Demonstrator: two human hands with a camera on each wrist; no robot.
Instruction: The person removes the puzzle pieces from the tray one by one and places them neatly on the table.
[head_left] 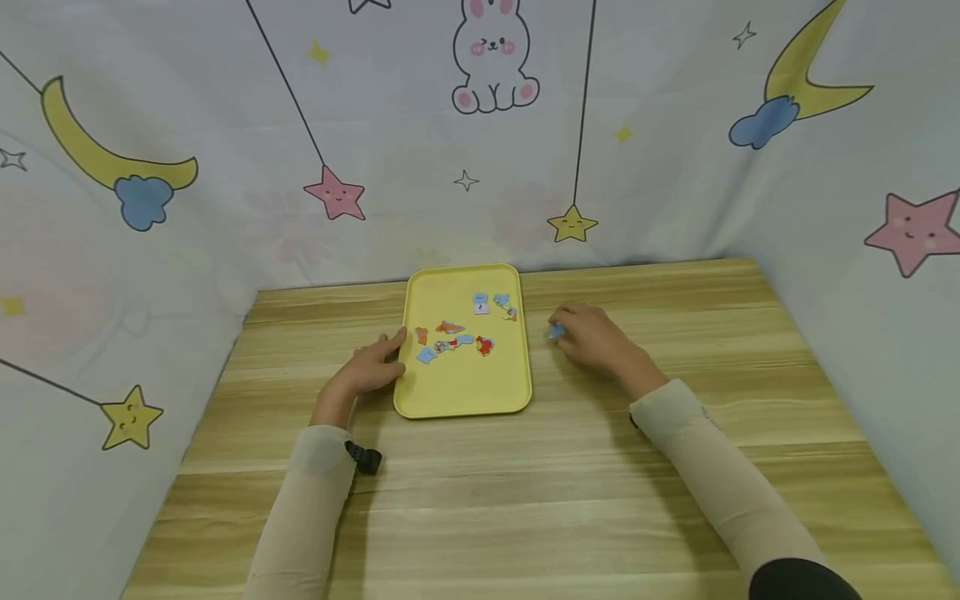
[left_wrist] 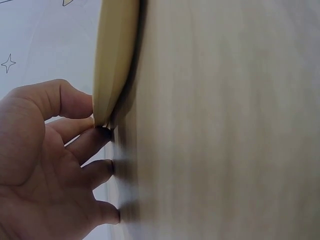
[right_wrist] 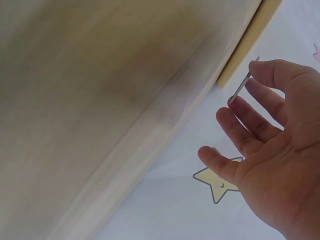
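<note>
While pinching a blue piece (head_left: 556, 331) in right hand (head_left: 590, 335) beside right edge of tray (head_left: 472, 392), touches left edge with spread left hand (head_left: 367, 367).

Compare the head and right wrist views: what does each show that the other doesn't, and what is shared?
Only the head view shows the left hand, printed pieces on the yellow tray and a rabbit drawing.
Only the right wrist view shows the palm of the right hand and thin edge of the held piece.
Both show the piece in that hand, plus tray, tabletop and starry backdrop.
</note>
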